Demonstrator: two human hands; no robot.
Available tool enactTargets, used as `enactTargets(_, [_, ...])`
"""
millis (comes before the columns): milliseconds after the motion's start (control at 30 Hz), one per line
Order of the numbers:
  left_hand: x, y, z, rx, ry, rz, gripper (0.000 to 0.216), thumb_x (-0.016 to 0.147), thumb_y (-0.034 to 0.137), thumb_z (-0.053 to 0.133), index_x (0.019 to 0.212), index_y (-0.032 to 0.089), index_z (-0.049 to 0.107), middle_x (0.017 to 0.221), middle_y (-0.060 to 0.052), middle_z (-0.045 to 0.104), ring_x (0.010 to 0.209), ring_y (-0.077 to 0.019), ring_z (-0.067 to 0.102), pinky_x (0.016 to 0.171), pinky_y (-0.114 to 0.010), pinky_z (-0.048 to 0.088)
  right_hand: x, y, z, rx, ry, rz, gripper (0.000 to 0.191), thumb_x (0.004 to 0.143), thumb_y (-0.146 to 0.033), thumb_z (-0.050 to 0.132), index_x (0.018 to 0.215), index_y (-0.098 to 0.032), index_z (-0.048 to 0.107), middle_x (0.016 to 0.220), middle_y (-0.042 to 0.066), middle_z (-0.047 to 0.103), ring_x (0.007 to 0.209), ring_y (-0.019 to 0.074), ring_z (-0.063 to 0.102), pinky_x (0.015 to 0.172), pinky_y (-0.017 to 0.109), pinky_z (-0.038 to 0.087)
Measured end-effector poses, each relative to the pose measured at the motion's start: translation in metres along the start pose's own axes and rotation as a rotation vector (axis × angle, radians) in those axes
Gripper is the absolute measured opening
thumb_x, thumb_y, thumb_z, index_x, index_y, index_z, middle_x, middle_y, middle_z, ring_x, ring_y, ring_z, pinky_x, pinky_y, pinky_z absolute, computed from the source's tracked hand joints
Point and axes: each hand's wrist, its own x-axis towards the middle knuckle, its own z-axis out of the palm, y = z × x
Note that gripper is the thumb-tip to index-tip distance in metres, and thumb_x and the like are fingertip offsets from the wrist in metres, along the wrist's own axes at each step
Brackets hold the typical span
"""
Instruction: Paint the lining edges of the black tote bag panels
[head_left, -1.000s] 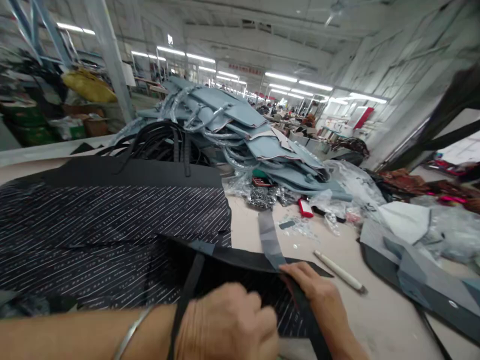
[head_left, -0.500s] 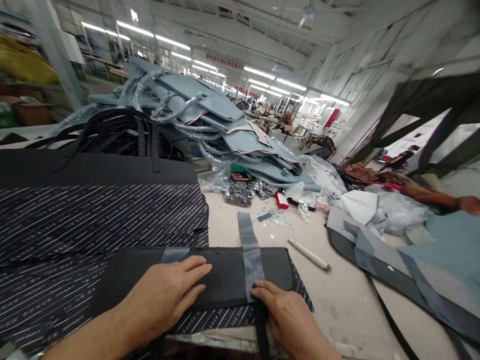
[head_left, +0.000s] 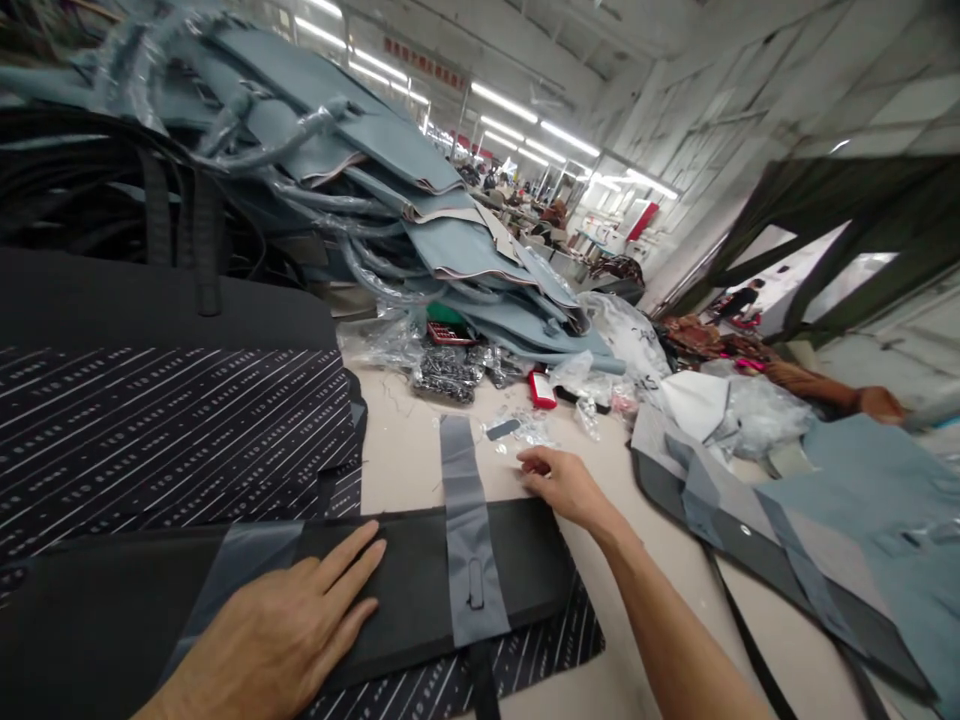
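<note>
A long black panel lies across the front, with a grey strip over it. The strip has a small slot-shaped outline near its lower end. My left hand lies on the panel with fingers outstretched, left of the strip. A second grey strip runs partly beneath that hand. My right hand is off the strip, above the panel's upper right corner, its fingers loosely bent and apart; nothing shows in them. A black strap hangs from the panel's front edge. Under the panel is black lining fabric printed with white lettering.
Blue-grey bag pieces with plastic-wrapped handles are heaped at the back. Black straps lie at left. A red-and-white box and clear plastic scraps sit mid-table. Another panel with grey strips lies on the right.
My right hand has left the strip's lower end and moved up and right. The pale stick right of the panel is now out of sight where the hand is. The view has shifted.
</note>
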Motion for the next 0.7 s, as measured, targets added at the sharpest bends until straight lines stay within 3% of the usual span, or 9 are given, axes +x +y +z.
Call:
enactTargets(167, [-0.004, 0.001, 0.007, -0.036, -0.003, -0.027, 0.041, 0.098, 0.02, 0.037, 0.124, 0.015, 0.068, 0.133, -0.012, 0.064, 0.076, -0.0215, 0.073, 0.059, -0.035, 0.062, 0.021, 0.0, 0.006, -0.057, -0.101, -0.005, 0.034, 0.071, -0.004, 0.062, 0.102, -0.016, 0.072, 0.088, 0.003, 0.074, 0.08, 0.0181, 0.068, 0.072, 0.026, 0.049])
enactTargets(333, [0.0, 0.004, -0.005, -0.116, -0.045, -0.087, 0.039, 0.096, 0.016, 0.041, 0.122, 0.015, 0.069, 0.131, -0.012, 0.066, 0.076, -0.0222, 0.072, 0.059, -0.037, 0.062, 0.024, -0.005, 0.004, -0.14, -0.168, -0.011, 0.031, 0.071, -0.003, 0.057, 0.094, -0.017, 0.072, 0.079, 0.002, 0.072, 0.076, 0.0187, 0.066, 0.07, 0.027, 0.045])
enactTargets(533, [0.002, 0.007, -0.01, -0.225, -0.118, -0.185, 0.038, 0.092, 0.019, 0.052, 0.127, 0.016, 0.065, 0.134, -0.01, 0.064, 0.08, -0.024, 0.071, 0.06, -0.04, 0.061, 0.024, -0.007, 0.005, -0.187, -0.197, 0.019, 0.039, 0.073, -0.005, 0.053, 0.11, -0.014, 0.065, 0.086, 0.005, 0.071, 0.075, 0.019, 0.066, 0.069, 0.027, 0.046])
enactTargets(700, [0.001, 0.007, -0.007, -0.258, -0.131, -0.21, 0.038, 0.093, 0.019, 0.049, 0.127, 0.018, 0.065, 0.137, -0.008, 0.062, 0.081, -0.0236, 0.07, 0.059, -0.039, 0.058, 0.026, -0.012, 0.005, -0.227, -0.22, 0.042, 0.036, 0.072, -0.004, 0.054, 0.103, -0.017, 0.065, 0.076, 0.0, 0.069, 0.073, 0.0173, 0.065, 0.068, 0.025, 0.044])
